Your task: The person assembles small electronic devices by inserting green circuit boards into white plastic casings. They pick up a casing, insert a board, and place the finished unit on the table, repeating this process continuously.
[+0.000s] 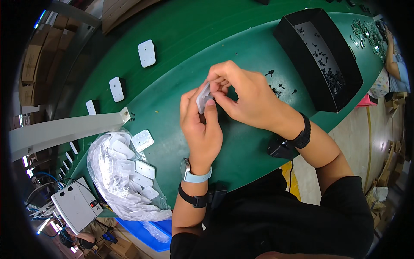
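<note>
My left hand (pixel 200 136) grips a small white plastic cover (pixel 202 102) by its edges, its thumb on the face turned to me. At the cover's upper end, my right hand (pixel 252 97) is closed in a pinch. Whatever is between those fingertips is too hidden to make out. To the right of that hand, several small black parts (pixel 294 91) lie loose on the green table (pixel 241 159). A clear plastic bag (pixel 101 172) full of similar white covers (pixel 145 169) lies left of my left forearm, some spilling onto the table.
A long black box (pixel 302 73) with small black pieces inside stands at the right. Black-and-white units (pixel 146 54) sit spaced along the green belt (pixel 185 26) beyond the table. A white metal arm (pixel 69 131) juts in from the left. Another person (pixel 394 64) is at the far right.
</note>
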A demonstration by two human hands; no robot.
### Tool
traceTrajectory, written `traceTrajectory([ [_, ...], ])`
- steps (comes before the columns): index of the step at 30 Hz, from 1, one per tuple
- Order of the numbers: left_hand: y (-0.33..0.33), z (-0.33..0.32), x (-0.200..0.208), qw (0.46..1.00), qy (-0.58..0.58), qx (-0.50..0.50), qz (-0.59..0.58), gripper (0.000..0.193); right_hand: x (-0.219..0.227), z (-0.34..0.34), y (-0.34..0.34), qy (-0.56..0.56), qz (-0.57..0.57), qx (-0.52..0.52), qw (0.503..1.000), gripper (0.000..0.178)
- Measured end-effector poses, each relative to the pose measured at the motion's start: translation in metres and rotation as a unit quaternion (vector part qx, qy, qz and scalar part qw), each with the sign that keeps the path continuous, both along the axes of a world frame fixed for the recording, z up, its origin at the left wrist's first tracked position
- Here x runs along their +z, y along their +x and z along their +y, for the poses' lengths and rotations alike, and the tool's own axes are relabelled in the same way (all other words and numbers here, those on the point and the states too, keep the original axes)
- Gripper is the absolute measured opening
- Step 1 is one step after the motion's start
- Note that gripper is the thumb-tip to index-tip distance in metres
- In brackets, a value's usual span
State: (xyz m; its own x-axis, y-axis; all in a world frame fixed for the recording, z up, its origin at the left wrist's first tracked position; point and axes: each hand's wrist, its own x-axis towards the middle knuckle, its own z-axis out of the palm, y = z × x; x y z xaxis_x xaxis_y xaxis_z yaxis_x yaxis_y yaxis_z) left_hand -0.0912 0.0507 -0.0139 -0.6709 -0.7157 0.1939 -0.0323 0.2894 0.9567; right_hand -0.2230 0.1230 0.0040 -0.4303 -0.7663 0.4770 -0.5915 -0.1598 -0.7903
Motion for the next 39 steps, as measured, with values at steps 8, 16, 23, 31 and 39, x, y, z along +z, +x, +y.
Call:
traceTrajectory([
  [8,-0.002,-0.002,0.002,0.958,0.268,0.037,0.092,0.021,0.003,0.001,-0.013,0.042,-0.081,0.039,0.995,0.039],
  [16,0.001,-0.009,0.002,0.96,0.256,0.04,0.109,0.019,0.004,0.003,-0.017,0.108,-0.302,0.099,0.942,0.032],
  [23,0.0,-0.007,0.001,0.961,0.258,0.004,0.101,0.013,-0.003,0.0,-0.018,0.105,-0.275,0.09,0.951,0.029],
  [31,0.004,-0.018,-0.004,0.946,0.302,-0.051,0.104,0.016,-0.001,-0.003,-0.019,0.135,-0.233,0.123,0.955,0.022],
  [39,0.011,-0.029,0.003,0.91,0.388,-0.016,0.147,0.016,0.071,-0.06,-0.115,0.247,0.104,-0.07,0.961,0.031],
])
